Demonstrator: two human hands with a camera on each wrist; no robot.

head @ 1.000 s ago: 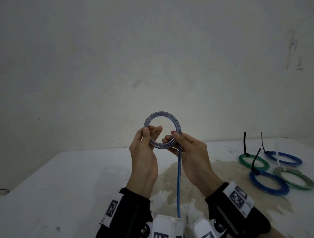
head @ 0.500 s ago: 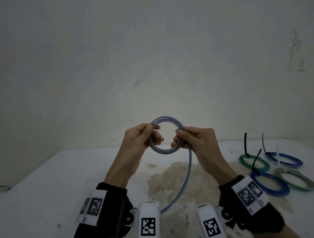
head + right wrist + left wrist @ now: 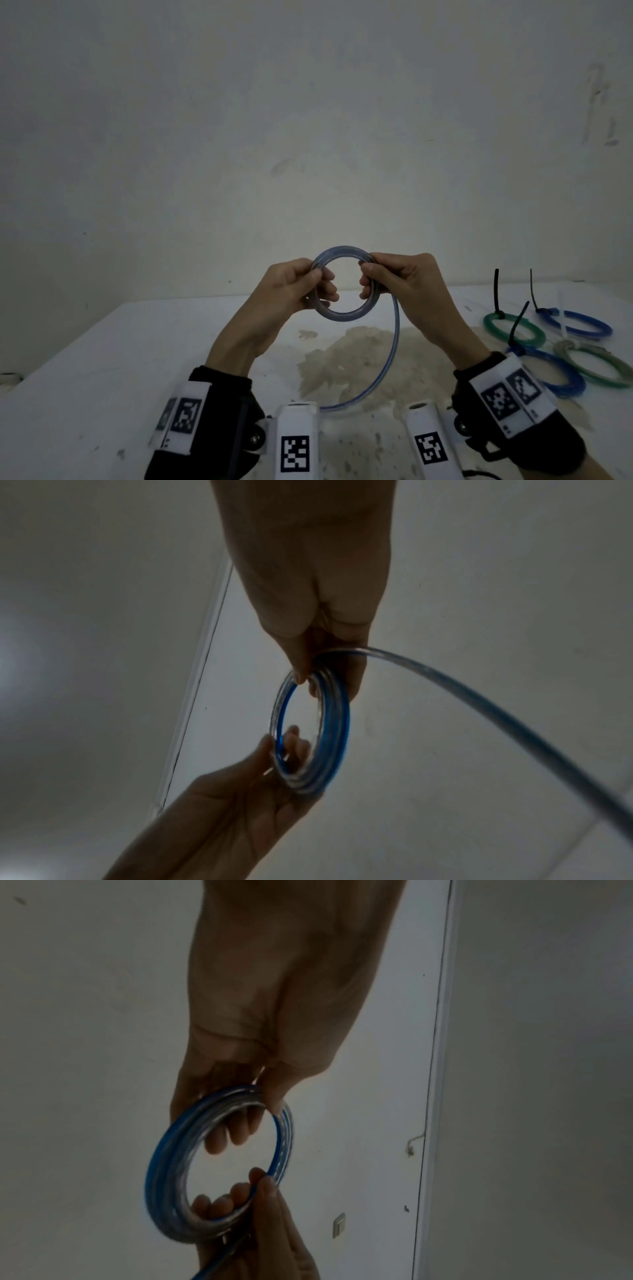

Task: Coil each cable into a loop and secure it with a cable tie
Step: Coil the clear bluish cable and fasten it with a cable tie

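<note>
I hold a clear cable with a blue stripe, wound into a small coil (image 3: 342,249) of several turns, up in the air above the white table (image 3: 102,370). My left hand (image 3: 301,286) pinches the coil's left side, thumb in front, fingers through the ring. My right hand (image 3: 394,277) grips the right side. The loose tail (image 3: 395,342) drops from the right hand and curves down toward the table's near edge. The wrist views show the coil (image 3: 164,1172) (image 3: 337,723) held between both hands (image 3: 270,1093) (image 3: 308,666).
At the table's right lie several finished coils: a green one (image 3: 513,330) and a blue one (image 3: 575,323) with upright black ties (image 3: 496,291), another blue one (image 3: 561,377) and a grey-green one (image 3: 596,363). A brownish stain (image 3: 359,370) covers the table's middle. A bare wall stands behind.
Both hands have moved apart to the coil's two sides. The right hand has shifted from the coil's bottom up its right side, and the hanging tail now bows out in a wide curve.
</note>
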